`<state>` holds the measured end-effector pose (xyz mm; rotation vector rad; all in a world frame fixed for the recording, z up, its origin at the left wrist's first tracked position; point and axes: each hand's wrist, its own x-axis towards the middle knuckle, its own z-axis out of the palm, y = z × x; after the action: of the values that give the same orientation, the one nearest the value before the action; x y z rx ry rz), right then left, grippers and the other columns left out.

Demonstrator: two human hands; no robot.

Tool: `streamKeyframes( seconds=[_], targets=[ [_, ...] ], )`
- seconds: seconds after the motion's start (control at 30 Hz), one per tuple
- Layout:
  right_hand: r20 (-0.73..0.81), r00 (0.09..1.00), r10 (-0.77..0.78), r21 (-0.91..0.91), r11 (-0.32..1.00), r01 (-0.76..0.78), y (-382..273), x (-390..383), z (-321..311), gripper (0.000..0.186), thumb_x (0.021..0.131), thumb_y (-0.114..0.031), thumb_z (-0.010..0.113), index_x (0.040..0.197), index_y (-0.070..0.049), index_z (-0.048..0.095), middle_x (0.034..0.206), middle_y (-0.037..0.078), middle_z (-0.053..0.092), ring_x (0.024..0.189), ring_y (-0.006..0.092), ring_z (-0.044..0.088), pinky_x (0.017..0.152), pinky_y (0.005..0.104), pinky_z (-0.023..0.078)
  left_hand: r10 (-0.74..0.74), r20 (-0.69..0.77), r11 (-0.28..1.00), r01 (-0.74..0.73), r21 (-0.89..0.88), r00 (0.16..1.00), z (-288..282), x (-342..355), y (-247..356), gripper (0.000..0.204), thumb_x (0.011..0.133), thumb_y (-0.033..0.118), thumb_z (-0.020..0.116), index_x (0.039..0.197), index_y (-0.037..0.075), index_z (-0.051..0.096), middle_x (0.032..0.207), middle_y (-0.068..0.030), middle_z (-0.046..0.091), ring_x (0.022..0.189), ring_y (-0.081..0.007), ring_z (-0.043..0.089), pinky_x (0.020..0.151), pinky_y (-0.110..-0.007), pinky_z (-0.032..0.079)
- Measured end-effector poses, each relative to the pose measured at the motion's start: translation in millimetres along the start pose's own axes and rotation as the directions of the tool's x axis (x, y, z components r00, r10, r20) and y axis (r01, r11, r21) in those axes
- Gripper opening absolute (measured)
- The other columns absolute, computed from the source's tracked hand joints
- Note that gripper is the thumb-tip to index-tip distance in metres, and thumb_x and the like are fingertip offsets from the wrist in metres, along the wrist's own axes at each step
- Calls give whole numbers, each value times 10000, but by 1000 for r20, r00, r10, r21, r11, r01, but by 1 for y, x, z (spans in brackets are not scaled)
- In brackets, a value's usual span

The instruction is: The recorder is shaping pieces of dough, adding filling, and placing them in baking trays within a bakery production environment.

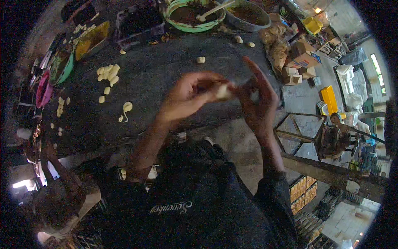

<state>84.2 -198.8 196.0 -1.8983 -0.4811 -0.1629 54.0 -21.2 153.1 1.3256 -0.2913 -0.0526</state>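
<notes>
Above the dark tabletop [166,54], my left hand [186,93] pinches a small pale piece of dough [224,92] between thumb and fingers. From the other side my right hand [261,101] meets the same piece with thumb and fingertip, its other fingers raised. Motion blurs the fingertips and the dough's shape. One loose dough piece [201,60] lies just beyond my hands. To the left sits a cluster of dough pieces [108,74], and nearer me is a flattened round of dough [127,107] with a thin strand trailing from it.
A green basin [169,17] with dark contents and a spatula stands at the far edge, beside a grey basin [265,20]. A yellow tray [94,39], a green bowl [68,70] and a pink basin [45,93] line the left. Another person [62,203] is at lower left. Cardboard boxes [300,54] stand right.
</notes>
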Motion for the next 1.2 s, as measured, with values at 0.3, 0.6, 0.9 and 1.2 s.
streamKeyframes(
  seconds=[0.3,0.6,0.9,1.2],
  targets=[
    [130,980,-153,159,978,132,85,18,-45,214,842,-193,721,962,-17,740,939,101,721,860,139,664,782,270,515,200,-511,969,-92,229,836,74,21,-47,248,907,96,653,1103,-55,643,1108,-136,656,960,-156,647,845,-300,573],
    [716,698,33,592,503,-630,160,6,16,253,871,-82,619,1111,-16,662,1094,102,652,986,179,631,814,314,512,-164,-694,986,107,-126,701,69,-23,-124,283,893,128,684,1126,-28,643,1046,-112,657,978,-164,629,856,-289,536],
    [486,682,547,604,354,-714,183,-48,65,490,983,-365,514,1303,6,489,1172,118,587,1087,216,574,910,400,489,-384,-748,922,186,-339,541,45,-37,-176,284,931,225,645,1086,-11,674,1033,-84,674,927,-142,627,846,-298,496],
    [485,770,415,-16,884,-467,259,10,95,369,885,-226,694,1130,41,628,1055,140,688,987,195,653,848,330,518,-119,-785,877,436,204,608,-86,-39,-198,559,887,389,675,1278,11,547,1120,-189,661,980,-236,673,844,-319,539]
  ],
)
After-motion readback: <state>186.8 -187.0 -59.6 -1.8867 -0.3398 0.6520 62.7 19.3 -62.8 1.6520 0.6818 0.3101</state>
